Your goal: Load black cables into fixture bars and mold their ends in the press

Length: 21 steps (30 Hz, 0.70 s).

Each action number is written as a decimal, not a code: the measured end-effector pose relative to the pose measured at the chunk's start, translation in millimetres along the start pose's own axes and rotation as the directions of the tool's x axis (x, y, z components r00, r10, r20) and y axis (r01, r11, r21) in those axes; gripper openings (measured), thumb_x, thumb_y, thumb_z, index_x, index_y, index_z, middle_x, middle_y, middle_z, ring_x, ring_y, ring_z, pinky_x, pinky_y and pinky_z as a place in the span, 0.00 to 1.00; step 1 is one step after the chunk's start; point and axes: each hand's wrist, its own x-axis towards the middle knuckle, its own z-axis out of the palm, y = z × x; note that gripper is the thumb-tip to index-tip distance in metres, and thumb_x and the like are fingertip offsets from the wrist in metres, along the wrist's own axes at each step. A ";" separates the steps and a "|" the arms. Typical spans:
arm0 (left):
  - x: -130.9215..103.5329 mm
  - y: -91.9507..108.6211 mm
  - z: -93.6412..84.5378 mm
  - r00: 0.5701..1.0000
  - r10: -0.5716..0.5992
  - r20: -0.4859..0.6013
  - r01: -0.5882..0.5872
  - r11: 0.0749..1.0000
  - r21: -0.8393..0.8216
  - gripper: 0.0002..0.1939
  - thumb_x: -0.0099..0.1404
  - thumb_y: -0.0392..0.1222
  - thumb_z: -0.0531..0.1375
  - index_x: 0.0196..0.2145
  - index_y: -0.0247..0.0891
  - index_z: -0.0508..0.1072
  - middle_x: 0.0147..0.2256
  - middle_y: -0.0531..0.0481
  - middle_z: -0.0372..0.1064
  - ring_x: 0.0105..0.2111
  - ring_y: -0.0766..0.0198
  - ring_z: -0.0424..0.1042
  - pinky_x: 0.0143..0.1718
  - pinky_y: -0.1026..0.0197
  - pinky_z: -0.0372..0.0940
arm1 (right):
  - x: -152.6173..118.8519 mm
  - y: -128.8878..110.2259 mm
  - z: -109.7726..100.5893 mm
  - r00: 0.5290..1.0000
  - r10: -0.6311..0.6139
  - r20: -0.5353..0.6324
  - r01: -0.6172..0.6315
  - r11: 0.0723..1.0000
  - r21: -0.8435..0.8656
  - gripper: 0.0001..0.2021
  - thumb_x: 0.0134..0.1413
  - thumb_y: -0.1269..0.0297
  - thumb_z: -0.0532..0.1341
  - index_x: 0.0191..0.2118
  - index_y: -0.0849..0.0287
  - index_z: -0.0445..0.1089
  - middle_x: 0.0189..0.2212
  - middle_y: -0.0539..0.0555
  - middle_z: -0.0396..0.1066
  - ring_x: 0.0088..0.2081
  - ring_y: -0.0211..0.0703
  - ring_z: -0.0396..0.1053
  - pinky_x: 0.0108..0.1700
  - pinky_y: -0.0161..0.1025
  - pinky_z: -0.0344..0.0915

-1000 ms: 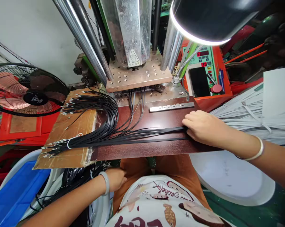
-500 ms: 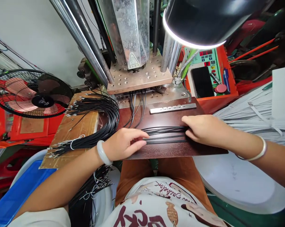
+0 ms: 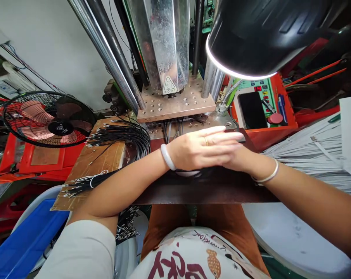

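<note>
My left hand [image 3: 203, 149] stretches across the dark brown board [image 3: 192, 190], palm down, with its fingers extended. It overlaps my right hand [image 3: 236, 157], whose fingers are mostly hidden beneath it. What the right hand holds, if anything, does not show. The black strands seen on the board earlier are covered by the hands. Just behind the hands, a few thin wires [image 3: 167, 131] come out from under the press plate [image 3: 178, 106]. To the left, a thick bundle of black cables [image 3: 139, 141] with pale ends bends over a cardboard-covered surface [image 3: 108, 159].
A round black lamp [image 3: 251, 38] hangs low at the upper right. Beyond it, a phone [image 3: 252, 110] lies by an orange control box [image 3: 280, 133]. White cable ties [image 3: 306, 161] are heaped at right. A fan [image 3: 50, 118] stands at left. A white tub [image 3: 297, 232] is below right.
My left hand has moved right and away from me, over my right hand. The right hand has shifted slightly. The black strands and most of the metal bar are now hidden; the view has tilted a little.
</note>
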 end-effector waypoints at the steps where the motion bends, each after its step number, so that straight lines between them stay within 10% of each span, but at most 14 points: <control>1: -0.5 -3.2 -0.1 0.993 -0.085 -0.079 0.083 0.996 -0.036 0.13 0.69 0.38 0.55 0.47 0.41 0.77 0.53 0.48 0.72 0.59 0.59 0.65 0.63 0.49 0.57 | 2.7 9.4 -0.8 1.000 0.015 0.003 -0.015 0.998 -0.068 0.18 0.57 0.52 0.57 0.46 0.56 0.73 0.42 0.62 0.72 0.49 0.59 0.64 0.52 0.58 0.60; 6: -20.9 -26.7 -1.0 0.719 -0.535 -0.445 0.483 0.844 -0.233 0.12 0.68 0.42 0.57 0.39 0.32 0.79 0.38 0.45 0.78 0.39 0.62 0.76 0.46 0.61 0.69 | -6.1 34.1 -3.8 0.998 -0.006 0.069 0.029 0.940 -0.340 0.16 0.62 0.55 0.53 0.42 0.58 0.73 0.37 0.59 0.71 0.43 0.52 0.66 0.47 0.52 0.61; 10: -30.0 -44.8 13.7 0.739 -0.609 -0.288 0.576 0.793 -0.198 0.09 0.64 0.37 0.60 0.33 0.31 0.79 0.34 0.47 0.78 0.36 0.63 0.76 0.44 0.64 0.67 | -10.1 10.9 11.6 0.989 -0.011 0.145 0.048 0.966 -0.253 0.12 0.59 0.58 0.56 0.41 0.58 0.72 0.37 0.58 0.71 0.42 0.49 0.66 0.45 0.47 0.62; 15: -31.5 -51.1 25.0 0.726 -0.610 -0.318 0.528 0.790 -0.312 0.07 0.62 0.37 0.62 0.34 0.32 0.79 0.36 0.46 0.78 0.36 0.63 0.76 0.44 0.63 0.68 | 13.4 -10.0 27.0 0.985 0.161 -0.066 -0.159 0.987 0.033 0.20 0.46 0.57 0.64 0.45 0.60 0.70 0.42 0.59 0.72 0.40 0.50 0.69 0.45 0.48 0.66; 18: -30.2 -45.2 21.7 0.738 -0.593 -0.321 0.487 0.798 -0.355 0.07 0.60 0.38 0.64 0.35 0.33 0.79 0.36 0.47 0.79 0.36 0.63 0.77 0.43 0.64 0.69 | 25.3 -12.6 28.3 0.943 0.317 0.103 -0.333 0.886 0.322 0.12 0.49 0.54 0.61 0.33 0.59 0.72 0.30 0.54 0.75 0.32 0.46 0.71 0.37 0.43 0.68; 21: -32.3 -40.7 22.3 0.723 -0.592 -0.356 0.511 0.805 -0.303 0.07 0.61 0.39 0.65 0.36 0.34 0.79 0.36 0.47 0.79 0.37 0.62 0.77 0.44 0.63 0.70 | 23.9 -10.5 22.4 0.934 0.347 0.087 -0.358 0.906 0.226 0.14 0.51 0.54 0.60 0.25 0.58 0.73 0.24 0.52 0.74 0.29 0.45 0.71 0.33 0.40 0.66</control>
